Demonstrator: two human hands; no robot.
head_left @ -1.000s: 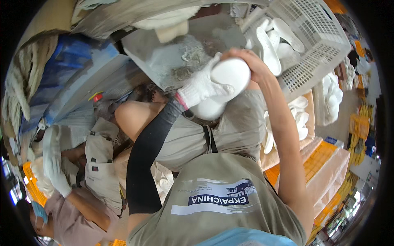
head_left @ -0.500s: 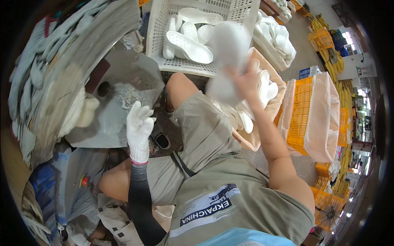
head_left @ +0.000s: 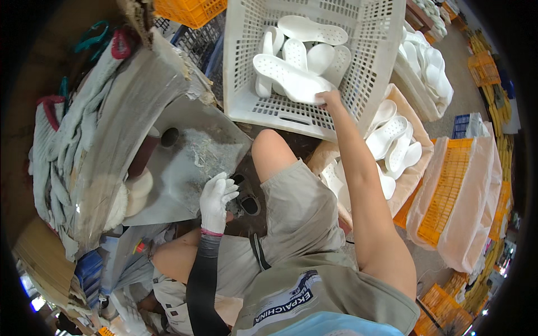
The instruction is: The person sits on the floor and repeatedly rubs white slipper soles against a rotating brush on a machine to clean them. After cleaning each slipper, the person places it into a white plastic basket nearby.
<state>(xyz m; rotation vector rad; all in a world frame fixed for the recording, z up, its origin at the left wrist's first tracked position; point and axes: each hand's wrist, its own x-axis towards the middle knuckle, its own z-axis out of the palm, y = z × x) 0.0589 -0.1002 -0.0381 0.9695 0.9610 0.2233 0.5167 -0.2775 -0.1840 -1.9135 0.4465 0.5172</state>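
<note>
In the white crate, bare right hand pinches end of perforated white sole; gloved left hand, fingers loose, unclenched, near grey tray.

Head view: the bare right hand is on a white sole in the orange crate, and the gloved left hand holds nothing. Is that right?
Not quite: the head view shows the crate is white, not orange. The bare right hand is on a white sole in it, and the gloved left hand holds nothing.
</note>
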